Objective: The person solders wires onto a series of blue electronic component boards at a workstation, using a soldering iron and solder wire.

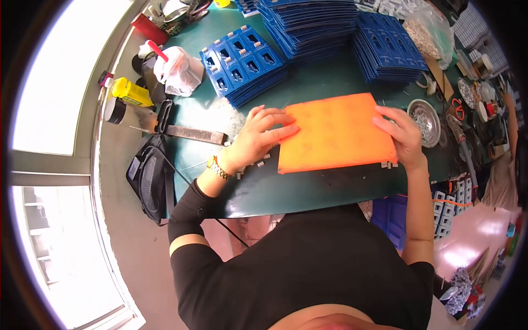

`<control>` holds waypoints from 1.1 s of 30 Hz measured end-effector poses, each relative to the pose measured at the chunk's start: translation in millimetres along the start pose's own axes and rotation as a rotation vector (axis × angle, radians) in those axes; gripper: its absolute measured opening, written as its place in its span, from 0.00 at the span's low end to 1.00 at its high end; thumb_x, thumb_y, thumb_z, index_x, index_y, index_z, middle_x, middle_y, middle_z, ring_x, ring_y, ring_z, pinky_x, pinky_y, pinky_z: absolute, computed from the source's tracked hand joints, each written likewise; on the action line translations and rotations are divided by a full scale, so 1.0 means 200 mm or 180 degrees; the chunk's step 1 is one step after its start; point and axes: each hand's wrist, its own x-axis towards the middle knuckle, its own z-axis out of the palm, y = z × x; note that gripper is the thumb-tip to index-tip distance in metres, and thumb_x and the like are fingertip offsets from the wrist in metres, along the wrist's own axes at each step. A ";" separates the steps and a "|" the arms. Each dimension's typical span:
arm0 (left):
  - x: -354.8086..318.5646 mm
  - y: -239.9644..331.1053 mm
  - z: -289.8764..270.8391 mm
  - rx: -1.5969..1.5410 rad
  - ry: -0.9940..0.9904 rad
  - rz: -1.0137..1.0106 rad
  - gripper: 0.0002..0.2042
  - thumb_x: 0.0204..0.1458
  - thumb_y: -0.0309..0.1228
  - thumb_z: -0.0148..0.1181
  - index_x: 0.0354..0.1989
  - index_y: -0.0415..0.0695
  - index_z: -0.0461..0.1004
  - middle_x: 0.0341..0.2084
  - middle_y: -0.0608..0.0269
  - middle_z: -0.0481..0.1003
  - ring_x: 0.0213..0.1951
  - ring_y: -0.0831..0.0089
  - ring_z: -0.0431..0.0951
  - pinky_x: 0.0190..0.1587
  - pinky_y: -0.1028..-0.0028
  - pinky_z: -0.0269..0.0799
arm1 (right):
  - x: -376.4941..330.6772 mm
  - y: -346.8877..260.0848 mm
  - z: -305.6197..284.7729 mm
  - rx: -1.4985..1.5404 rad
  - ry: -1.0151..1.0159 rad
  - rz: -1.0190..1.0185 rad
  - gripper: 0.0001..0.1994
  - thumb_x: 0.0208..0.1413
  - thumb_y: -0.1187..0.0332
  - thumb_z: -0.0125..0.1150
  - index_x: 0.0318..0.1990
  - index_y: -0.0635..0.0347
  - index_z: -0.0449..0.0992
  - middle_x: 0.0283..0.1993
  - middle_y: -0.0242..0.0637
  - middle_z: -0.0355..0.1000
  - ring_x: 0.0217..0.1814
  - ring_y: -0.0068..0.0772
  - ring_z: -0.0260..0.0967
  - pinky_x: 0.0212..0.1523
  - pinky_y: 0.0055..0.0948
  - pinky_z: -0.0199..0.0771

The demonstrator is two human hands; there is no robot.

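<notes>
A flat orange rectangular slab (pixel 335 135) lies between my hands over the green table, hiding whatever is beneath it. My left hand (pixel 263 131) grips its left edge, with fingers on the top face near the upper corner. At the opposite edge my right hand (pixel 402 132) holds on, fingertips over the border. Small pale connector-like pieces (pixel 389 164) peek out below the slab's right front corner. More such bits are scattered beside my left wrist, which wears a gold watch (pixel 218 168).
Behind the slab stand stacks of blue circuit boards (pixel 242 60), the tallest pile (pixel 311 27) in the middle and another (pixel 388 47) at right. A metal bowl (pixel 424 122) sits right of my hand. Left are a flat metal bar (pixel 195 133), yellow bottle (pixel 131 92) and black bag (pixel 149 179).
</notes>
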 end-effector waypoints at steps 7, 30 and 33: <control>0.09 -0.12 -0.28 -0.1240 0.2751 -0.1589 0.13 0.65 0.31 0.49 0.49 0.34 0.73 0.35 0.67 0.75 0.38 0.83 0.71 0.43 0.80 0.67 | 0.28 -0.42 0.27 0.1529 0.0347 0.0646 0.09 0.49 0.77 0.66 0.40 0.64 0.80 0.34 0.45 0.78 0.32 0.36 0.78 0.32 0.24 0.76; 0.33 -1.26 -0.52 0.0195 0.0509 -0.2576 0.20 0.54 0.48 0.61 0.40 0.41 0.81 0.29 0.54 0.81 0.32 0.62 0.81 0.40 0.69 0.74 | 0.89 -0.27 1.05 0.4112 0.0296 0.3505 0.20 0.66 0.53 0.50 0.32 0.64 0.74 0.23 0.36 0.74 0.18 0.21 0.70 0.19 0.18 0.64; 0.35 -1.28 -0.50 0.0157 0.0505 -0.2523 0.19 0.54 0.46 0.62 0.41 0.41 0.81 0.29 0.56 0.81 0.31 0.66 0.81 0.38 0.71 0.75 | 0.89 -0.28 1.06 0.4092 0.0362 0.3570 0.21 0.66 0.53 0.49 0.33 0.64 0.74 0.23 0.36 0.74 0.18 0.21 0.70 0.18 0.18 0.64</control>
